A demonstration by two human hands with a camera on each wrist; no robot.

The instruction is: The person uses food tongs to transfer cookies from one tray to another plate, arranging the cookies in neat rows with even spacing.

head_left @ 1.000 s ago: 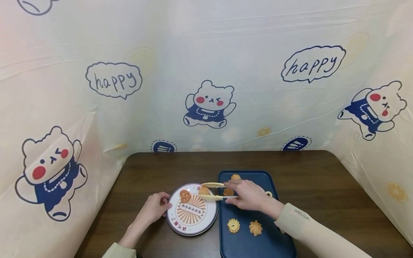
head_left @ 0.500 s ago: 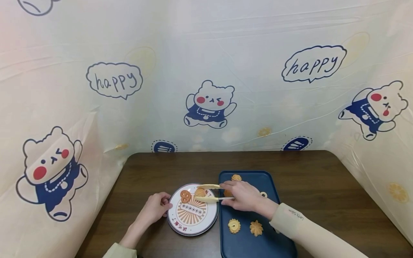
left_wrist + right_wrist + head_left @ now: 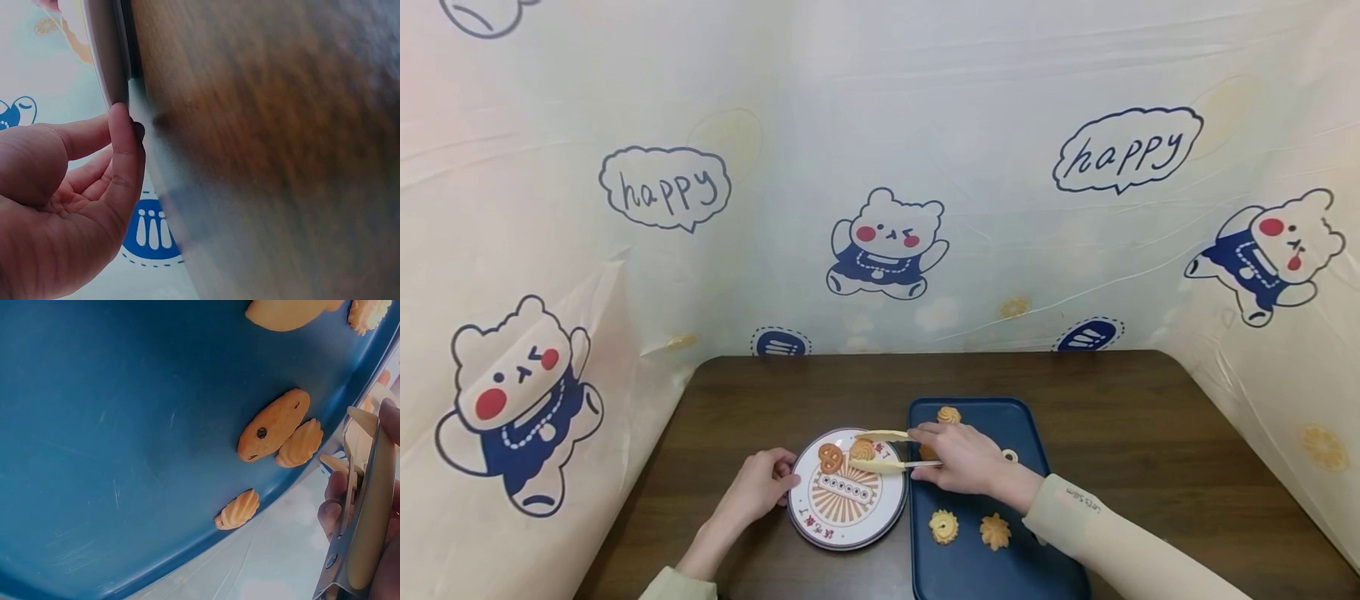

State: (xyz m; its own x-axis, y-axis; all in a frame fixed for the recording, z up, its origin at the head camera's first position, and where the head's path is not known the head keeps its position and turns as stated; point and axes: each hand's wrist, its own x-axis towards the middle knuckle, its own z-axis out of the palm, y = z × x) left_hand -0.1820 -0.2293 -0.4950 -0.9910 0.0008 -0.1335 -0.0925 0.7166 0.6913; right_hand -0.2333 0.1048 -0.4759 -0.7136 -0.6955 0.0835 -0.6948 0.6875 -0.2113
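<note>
My left hand (image 3: 763, 483) pinches the left rim of a round white plate (image 3: 886, 504) with printed rays; a second rim shows beneath it. In the left wrist view, thumb and fingers meet at the plate's edge (image 3: 107, 56). A pretzel-shaped cookie (image 3: 831, 458) lies on the plate's upper part. Just right of it sits a round swirl cookie (image 3: 862, 450), between the tips of pale yellow tongs (image 3: 880, 467). Whether the tips touch the cookie is hard to tell. My right hand (image 3: 958, 458) grips the tongs over the tray's left edge.
A dark blue tray (image 3: 992, 575) stands right beside the plate. It bears several cookies, including a ridged round one (image 3: 943, 527), a flower-shaped one (image 3: 995, 531) and an oval one (image 3: 275, 425). A patterned cloth (image 3: 1000, 250) encloses the brown table (image 3: 820, 392).
My right hand and the tongs have shifted left over the plate. The swirl cookie has moved left with them, closer to the pretzel cookie. The left hand and plate have stayed still.
</note>
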